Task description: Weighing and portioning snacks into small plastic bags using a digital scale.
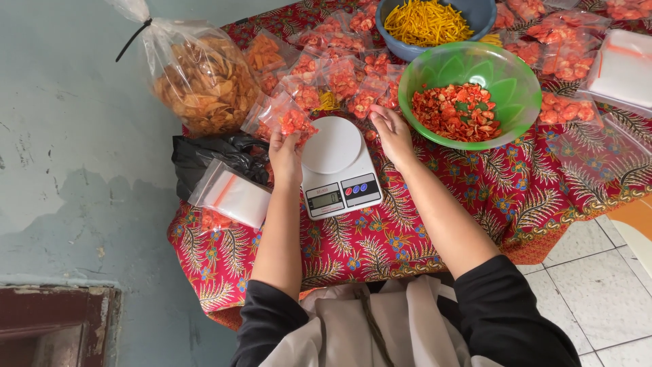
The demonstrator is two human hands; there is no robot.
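Step in hand: portioning of red-orange snack pieces into small clear bags, judged from the layout; one filled bag is being handled beside the scale.
Left hand [285,153]: raised at about 9 o'clock of the digital kitchen scale [337,166]; fingers clenched on the small filled bag [291,121], pinching its lower edge.
Small filled bag: held off the table, clear of the white platter, just to its 10 o'clock; the bag's body stands above the fingertips, red pieces visible inside.
Right hand [392,132]: at 2 o'clock of the scale, between the platter and the green bowl [511,85]; fingers released and flat, gripping nothing, tips near the row of packed bags [339,75].
Scale: platter bare; display too small to tell.
Supply: green bowl holds loose red pieces; blue bowl [483,15] at 12 o'clock holds yellow strips.
Surroundings: large tied bag of chips [200,78] at 10 o'clock; stack of unfilled bags [234,194] at 8 o'clock on the red patterned table [489,187].
Next move calls for: a steady hold on the thin plastic, since an unsealed mouth could spill; seal state cannot be told.
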